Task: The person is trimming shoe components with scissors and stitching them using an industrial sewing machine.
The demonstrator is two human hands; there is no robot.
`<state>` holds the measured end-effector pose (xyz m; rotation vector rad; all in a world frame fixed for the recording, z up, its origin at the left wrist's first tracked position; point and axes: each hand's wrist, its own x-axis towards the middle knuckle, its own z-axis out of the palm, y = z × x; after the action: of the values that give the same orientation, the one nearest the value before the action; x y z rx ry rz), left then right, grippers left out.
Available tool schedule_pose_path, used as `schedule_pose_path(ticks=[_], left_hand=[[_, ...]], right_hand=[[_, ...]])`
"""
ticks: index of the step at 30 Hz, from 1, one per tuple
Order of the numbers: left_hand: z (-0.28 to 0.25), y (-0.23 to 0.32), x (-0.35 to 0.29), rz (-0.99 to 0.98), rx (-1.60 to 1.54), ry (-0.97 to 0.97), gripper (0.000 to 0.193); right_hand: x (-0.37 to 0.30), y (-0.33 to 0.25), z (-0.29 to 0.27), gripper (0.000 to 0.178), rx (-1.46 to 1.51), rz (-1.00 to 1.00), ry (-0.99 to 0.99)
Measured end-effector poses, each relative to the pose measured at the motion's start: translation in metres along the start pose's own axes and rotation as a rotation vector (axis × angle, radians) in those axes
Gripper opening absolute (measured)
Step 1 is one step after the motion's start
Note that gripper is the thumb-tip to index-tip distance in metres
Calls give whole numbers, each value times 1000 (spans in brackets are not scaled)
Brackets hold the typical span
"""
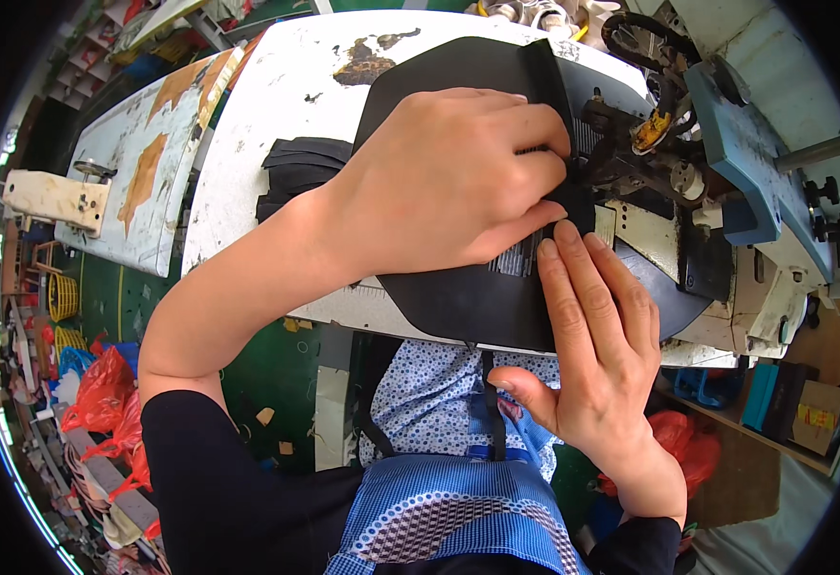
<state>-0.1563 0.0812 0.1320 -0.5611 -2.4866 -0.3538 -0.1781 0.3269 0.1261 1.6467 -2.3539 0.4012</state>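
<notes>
A black, leather-like piece (420, 81) with a raised, folded strip (546, 79) along its right side lies on the white worktable, beside a sewing machine (650, 158). My left hand (458, 182) reaches across it from the left, its fingers curled and closed on the strip; the fingertips are partly hidden. Just below them, my right hand (602, 335) lies flat, fingers stretched out and thumb apart. Its fingertips press on the black material close to my left thumb. A ribbed metal plate shows in part under the left hand.
A stack of black pieces (300, 163) sits left of my left wrist on the white table (281, 67). The machine's blue arm (726, 144) stands at the right. Another worn worktable (132, 172) is at the left. Red plastic bags (103, 393) lie on the floor side.
</notes>
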Motion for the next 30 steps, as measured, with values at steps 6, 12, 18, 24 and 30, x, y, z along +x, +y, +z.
schedule_pose_path(ticks=[6,12,18,24,30], left_hand=[[0,-8,0,37,-141,-17,13],[-1,-15,2,71,-156,-38,17],[-4,-19,1,168,-76,-10,18],[-4,-27,8,203,-77,-60,18],[-4,-33,13,268,-80,-56,16]], right_hand=[[2,-2,-1,91,11,27,-8],[5,-8,-3,94,2,64,-34],[7,-11,-6,93,3,72,-61],[8,-14,-6,92,4,101,-54],[10,-16,-6,93,-7,105,-38]])
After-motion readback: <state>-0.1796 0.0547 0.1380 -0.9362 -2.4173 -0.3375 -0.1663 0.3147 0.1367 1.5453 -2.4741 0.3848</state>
